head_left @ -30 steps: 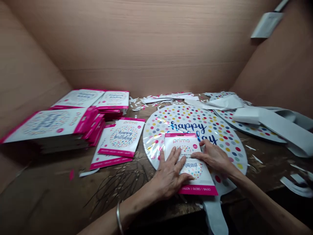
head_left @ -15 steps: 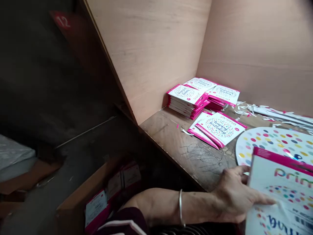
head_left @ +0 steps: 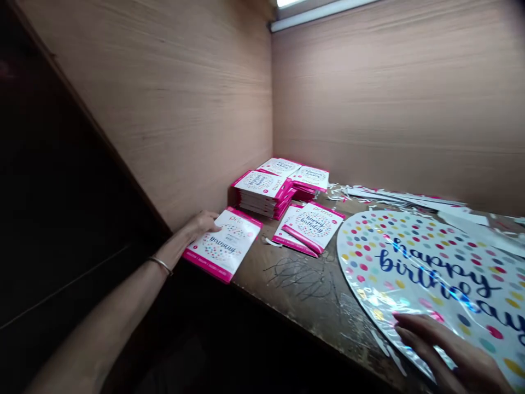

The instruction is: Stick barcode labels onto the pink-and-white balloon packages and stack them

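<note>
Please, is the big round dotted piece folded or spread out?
Spread out: the round dotted piece lies flat on the table, curved edge and blue lettering in view, though the picture cuts its right side.

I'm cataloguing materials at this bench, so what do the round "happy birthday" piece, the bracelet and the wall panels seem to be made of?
Round piece: glossy plastic film or foil, judging by its sharp glare; I can't tell which.
Bracelet: probably smooth metal, from its shine.
Wall panels: likely plywood or similar board, matt, with faint streaky grain.
</note>
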A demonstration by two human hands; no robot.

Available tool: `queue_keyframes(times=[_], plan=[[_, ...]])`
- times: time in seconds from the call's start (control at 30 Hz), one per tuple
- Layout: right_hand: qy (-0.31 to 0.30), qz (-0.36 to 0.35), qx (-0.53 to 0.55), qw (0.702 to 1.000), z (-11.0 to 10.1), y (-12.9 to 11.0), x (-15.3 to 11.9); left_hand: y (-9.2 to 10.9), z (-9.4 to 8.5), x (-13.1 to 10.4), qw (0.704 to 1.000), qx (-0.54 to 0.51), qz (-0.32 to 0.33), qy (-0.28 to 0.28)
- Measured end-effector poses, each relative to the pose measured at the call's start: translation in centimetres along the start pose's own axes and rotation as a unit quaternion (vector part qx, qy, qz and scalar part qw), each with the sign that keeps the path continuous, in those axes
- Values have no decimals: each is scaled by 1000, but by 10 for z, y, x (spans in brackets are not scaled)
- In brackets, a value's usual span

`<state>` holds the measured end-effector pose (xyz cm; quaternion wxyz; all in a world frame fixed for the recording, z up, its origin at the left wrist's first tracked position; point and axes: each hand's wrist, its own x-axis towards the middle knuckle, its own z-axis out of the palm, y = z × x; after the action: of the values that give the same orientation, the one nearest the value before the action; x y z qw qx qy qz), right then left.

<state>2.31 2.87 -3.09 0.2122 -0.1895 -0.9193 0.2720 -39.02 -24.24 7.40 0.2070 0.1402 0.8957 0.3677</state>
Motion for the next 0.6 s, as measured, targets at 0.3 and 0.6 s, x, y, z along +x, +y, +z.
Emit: queue_keyframes(times=[0.3, 0.6], plan=[[-58, 126, 89, 986, -17, -5, 16, 57, 77, 14, 957, 245, 124, 91], [-78, 287, 329, 896, 42, -30, 175, 91, 176, 19, 960, 243, 96, 100]])
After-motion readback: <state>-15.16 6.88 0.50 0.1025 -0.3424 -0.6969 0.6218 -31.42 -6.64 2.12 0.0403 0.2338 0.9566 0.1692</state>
